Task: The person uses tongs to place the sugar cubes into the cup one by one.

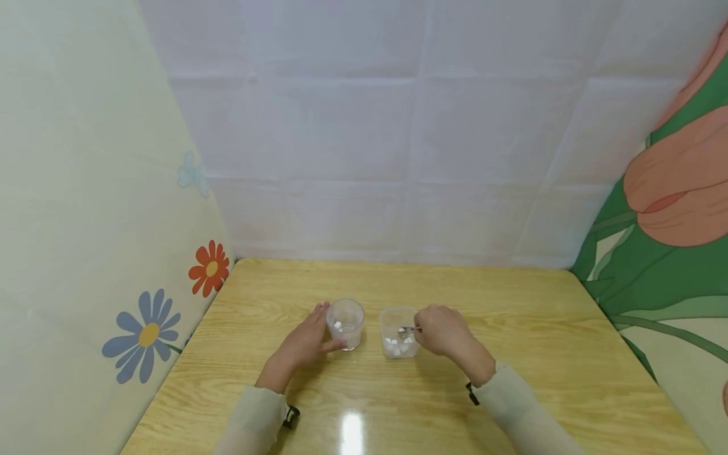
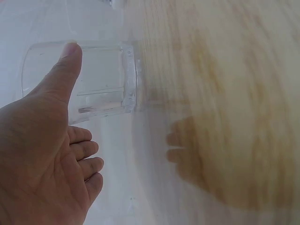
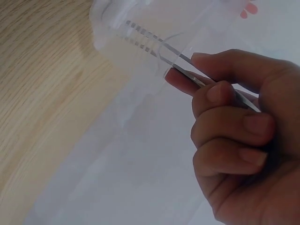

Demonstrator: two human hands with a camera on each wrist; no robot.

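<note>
A clear glass (image 1: 354, 335) stands upright on the table, with one small white cube (image 1: 338, 325) visible inside it. My left hand (image 1: 304, 341) lies against the glass's left side, its thumb (image 2: 65, 75) straight along the near wall and the other fingers relaxed past its edge. To the right is a clear plastic container (image 1: 383, 332) holding several small white cubes (image 1: 394, 347). With curled fingers, my right hand (image 1: 446, 332) grips metal tweezers (image 1: 409, 329) at the container's right side. Their ridged tips reach inside, seen through the plastic in the right wrist view.
The wooden table (image 1: 307, 278) ends at a pale cloth backdrop (image 1: 352, 215). Flower-printed cloth panels stand along the left (image 1: 85, 253) and right (image 1: 682, 284) sides. A bright reflection lies on the near part of the table.
</note>
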